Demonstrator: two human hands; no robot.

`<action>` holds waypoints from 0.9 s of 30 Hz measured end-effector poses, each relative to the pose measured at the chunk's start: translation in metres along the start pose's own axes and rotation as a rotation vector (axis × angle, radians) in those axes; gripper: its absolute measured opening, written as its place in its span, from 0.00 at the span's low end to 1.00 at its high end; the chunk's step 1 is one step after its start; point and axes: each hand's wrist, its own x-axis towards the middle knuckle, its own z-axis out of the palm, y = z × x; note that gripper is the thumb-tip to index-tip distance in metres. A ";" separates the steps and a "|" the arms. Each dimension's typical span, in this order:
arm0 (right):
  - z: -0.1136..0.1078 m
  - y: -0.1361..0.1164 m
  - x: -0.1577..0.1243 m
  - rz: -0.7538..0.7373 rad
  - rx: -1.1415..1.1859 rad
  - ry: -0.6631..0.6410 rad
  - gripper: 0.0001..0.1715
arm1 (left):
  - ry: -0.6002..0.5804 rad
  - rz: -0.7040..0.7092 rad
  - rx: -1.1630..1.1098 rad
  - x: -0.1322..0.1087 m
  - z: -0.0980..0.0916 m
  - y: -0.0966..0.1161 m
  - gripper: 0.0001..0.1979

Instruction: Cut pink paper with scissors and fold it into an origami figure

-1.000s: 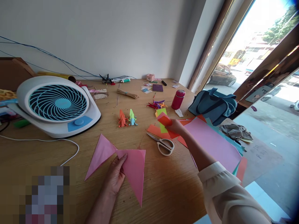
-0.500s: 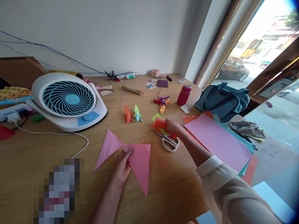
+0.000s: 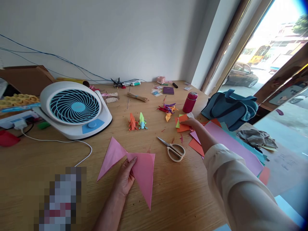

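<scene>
My left hand [image 3: 125, 177] pinches a folded pink paper [image 3: 143, 170] between thumb and fingers, its two pointed wings spread left and right over the table. Farther off, my right hand [image 3: 192, 124] is closed on a bunch of orange and green paper scraps [image 3: 183, 127], low over the tabletop in front of the red bottle [image 3: 190, 102]; its fingertips are partly hidden. Scissors [image 3: 176, 151] with pale handles lie between my hands, blades pointing to the far left. Two folded paper figures, one orange [image 3: 132, 122] and one green and blue [image 3: 142, 121], stand beyond the pink paper.
A white fan [image 3: 75, 109] stands at left, its cord running to a pixelated patch. Large coloured sheets [image 3: 223, 141] lie under my right forearm, near a teal bag [image 3: 229, 109]. Purple and orange folded papers [image 3: 168, 109] and a stick bundle [image 3: 137, 97] lie farther back.
My right hand has moved right and away, carrying the paper scraps off the scissors towards the red bottle. The scissors now show fully. My left hand still holds the pink paper.
</scene>
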 end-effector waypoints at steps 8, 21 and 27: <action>0.017 0.004 -0.028 -0.028 -0.172 0.129 0.29 | -0.020 -0.012 -0.005 0.000 -0.001 0.000 0.08; 0.039 -0.001 -0.036 -0.276 -0.232 0.167 0.20 | -0.021 0.001 -0.017 0.001 -0.002 -0.002 0.09; 0.043 0.011 -0.070 -0.361 -0.132 0.136 0.19 | -0.059 0.041 -0.013 -0.001 -0.001 -0.003 0.10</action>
